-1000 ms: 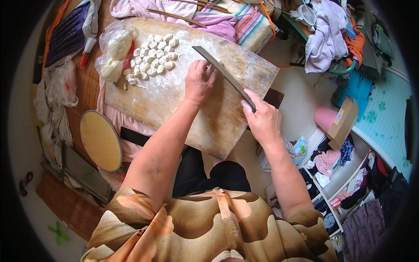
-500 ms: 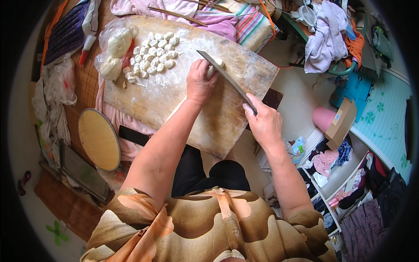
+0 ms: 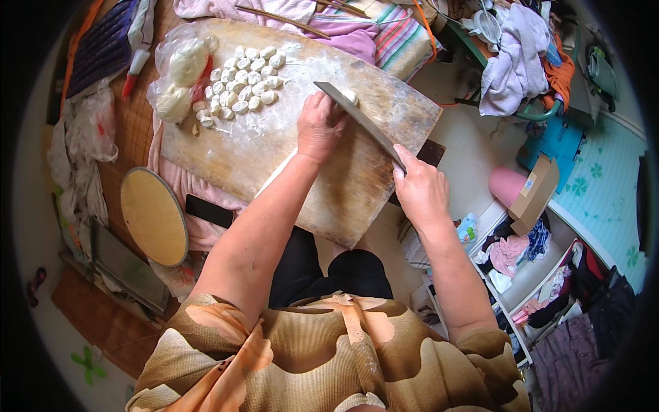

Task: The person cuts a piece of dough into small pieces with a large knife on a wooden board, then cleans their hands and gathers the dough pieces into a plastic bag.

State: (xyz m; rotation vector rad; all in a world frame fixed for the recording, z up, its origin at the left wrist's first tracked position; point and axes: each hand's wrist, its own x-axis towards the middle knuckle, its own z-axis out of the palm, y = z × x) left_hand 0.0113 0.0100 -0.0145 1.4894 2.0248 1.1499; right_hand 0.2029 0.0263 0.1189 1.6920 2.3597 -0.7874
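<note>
My right hand (image 3: 422, 189) grips the handle of a long cleaver-like knife (image 3: 367, 126), whose blade runs up and left across the floured wooden board (image 3: 336, 199). My left hand (image 3: 321, 127) is closed beside the blade, fingers curled down on a roll of dough. A pale strip of that dough roll (image 3: 276, 173) shows along my left forearm; the rest lies hidden under hand and arm. Just past the blade is a small white dough piece (image 3: 350, 97). Farther left on the board, many cut dough pieces (image 3: 244, 84) lie grouped, dusted with flour.
Plastic bags holding dough (image 3: 182, 86) sit on the board's left corner. A round wooden disc (image 3: 154, 217) and a black phone (image 3: 209, 211) are to the left. Thin wooden sticks (image 3: 281, 21) lie at the back. A clothes-filled shelf (image 3: 511, 292) stands at right, near a cardboard box (image 3: 537, 193).
The knife and my right hand have shifted slightly to the right. The dough piece past the blade now sits closer to it. My left hand has moved only a little.
</note>
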